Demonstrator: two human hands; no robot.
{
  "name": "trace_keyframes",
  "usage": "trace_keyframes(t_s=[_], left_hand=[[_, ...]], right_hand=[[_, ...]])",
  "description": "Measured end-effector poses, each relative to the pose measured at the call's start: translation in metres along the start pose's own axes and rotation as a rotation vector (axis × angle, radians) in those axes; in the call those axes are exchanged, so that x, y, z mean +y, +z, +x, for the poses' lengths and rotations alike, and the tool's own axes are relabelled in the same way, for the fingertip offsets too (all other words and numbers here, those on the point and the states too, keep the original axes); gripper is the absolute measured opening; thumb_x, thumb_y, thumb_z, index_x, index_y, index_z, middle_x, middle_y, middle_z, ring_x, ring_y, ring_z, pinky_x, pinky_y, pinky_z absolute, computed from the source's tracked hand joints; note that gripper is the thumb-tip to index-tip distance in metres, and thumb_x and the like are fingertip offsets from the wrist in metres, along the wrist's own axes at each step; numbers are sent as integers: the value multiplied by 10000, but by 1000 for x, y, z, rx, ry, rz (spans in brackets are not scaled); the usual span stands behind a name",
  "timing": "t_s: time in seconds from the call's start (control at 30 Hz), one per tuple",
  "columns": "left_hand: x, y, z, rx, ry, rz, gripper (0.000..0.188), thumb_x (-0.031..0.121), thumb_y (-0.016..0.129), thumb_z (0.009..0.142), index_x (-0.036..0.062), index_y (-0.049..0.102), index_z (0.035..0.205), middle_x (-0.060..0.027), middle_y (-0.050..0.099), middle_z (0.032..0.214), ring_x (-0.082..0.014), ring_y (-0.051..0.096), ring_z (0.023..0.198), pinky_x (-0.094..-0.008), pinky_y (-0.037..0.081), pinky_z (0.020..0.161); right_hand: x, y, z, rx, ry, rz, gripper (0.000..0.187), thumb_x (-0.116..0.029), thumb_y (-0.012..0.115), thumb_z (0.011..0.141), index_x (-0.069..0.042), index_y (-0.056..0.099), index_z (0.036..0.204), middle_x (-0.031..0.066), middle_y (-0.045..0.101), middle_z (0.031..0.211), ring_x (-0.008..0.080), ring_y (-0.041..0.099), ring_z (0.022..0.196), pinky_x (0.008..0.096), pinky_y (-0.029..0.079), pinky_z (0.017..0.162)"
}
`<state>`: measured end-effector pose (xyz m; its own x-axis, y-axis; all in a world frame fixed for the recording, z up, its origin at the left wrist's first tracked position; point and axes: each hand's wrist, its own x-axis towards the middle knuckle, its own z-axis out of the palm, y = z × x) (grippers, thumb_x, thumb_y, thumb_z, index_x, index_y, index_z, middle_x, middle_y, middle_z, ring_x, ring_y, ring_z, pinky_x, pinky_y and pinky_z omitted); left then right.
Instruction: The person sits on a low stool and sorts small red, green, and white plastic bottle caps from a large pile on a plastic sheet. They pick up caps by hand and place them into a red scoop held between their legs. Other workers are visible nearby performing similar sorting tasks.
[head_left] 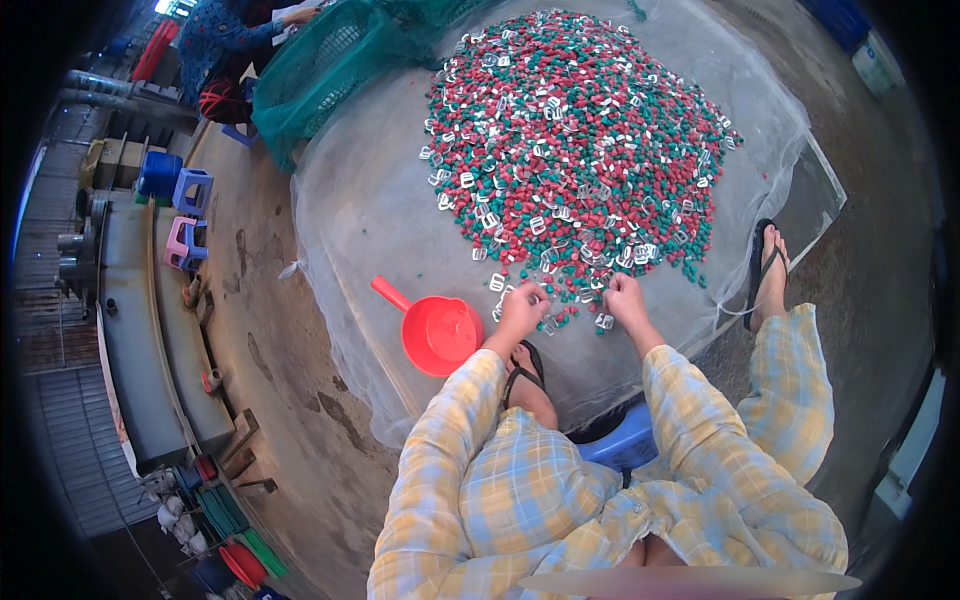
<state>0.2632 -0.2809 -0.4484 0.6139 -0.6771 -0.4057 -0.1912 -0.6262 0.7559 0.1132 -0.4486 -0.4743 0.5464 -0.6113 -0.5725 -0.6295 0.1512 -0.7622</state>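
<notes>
Both curled: your left hand [524, 307], right hand [627, 300] at pile's [590, 140] near edge.
Fingers [536, 291] bent, can't tell grip; bare sheet [365, 220] leftward.

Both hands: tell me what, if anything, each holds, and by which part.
It cannot be told: the left hand and right hand are at the near edge of the pile; anything in their grip is too small to see.

Cut off above: co-worker [218, 45], net [325, 80]. Partly hidden by legs [525, 475]: stool [625, 440]. Too small to tell: anything between fingers [538, 292].
</notes>
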Motion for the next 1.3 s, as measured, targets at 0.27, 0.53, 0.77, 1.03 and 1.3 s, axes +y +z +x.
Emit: trace_keyframes(t_s=[0.27, 0.53, 0.77, 1.03, 1.3], left_hand=[[35, -50, -29, -426, -253, -1287, 118, 15, 514, 809, 94, 491, 893, -49, 595, 816, -114, 590, 696, -245, 451, 517], [11, -4, -23, -140, 59, 200, 211, 141, 709, 739, 69, 534, 831, -51, 567, 666, -206, 592, 645, -310, 468, 565], [-13, 0, -14, -183, 216, 45, 117, 81, 630, 764, 53, 522, 798, -26, 577, 691, -172, 632, 742, -326, 480, 594], [22, -13, 17, -181, -49, -190, 100, 44, 566, 733, 44, 485, 790, -87, 575, 815, -190, 590, 742, -335, 487, 583], [50, 20, 29, -4, 488, 463, 241, 27, 619, 727, 59, 496, 932, -155, 576, 909, -378, 589, 820, -456, 477, 690]], right_hand=[[-34, 4, -39, -40, -212, -576, 352, -256, 588, 822, -182, 499, 1155, 131, 639, 954, 327, 608, 913, 447, 477, 758], [-25, 3, -41, -65, -286, -729, 201, -187, 688, 732, -92, 583, 874, 119, 634, 876, 317, 618, 815, 414, 485, 703], [-8, -26, -4, -66, 45, 344, 118, 1, 513, 648, -95, 464, 599, 58, 580, 615, 97, 439, 466, 228, 315, 372], [-12, -31, -27, -216, 60, 331, 197, 62, 433, 672, -68, 516, 794, 44, 524, 543, 129, 498, 428, 244, 333, 349], [16, -29, -22, -65, -220, -291, 235, -90, 513, 744, -97, 662, 925, 103, 630, 660, 233, 618, 652, 360, 481, 607]])
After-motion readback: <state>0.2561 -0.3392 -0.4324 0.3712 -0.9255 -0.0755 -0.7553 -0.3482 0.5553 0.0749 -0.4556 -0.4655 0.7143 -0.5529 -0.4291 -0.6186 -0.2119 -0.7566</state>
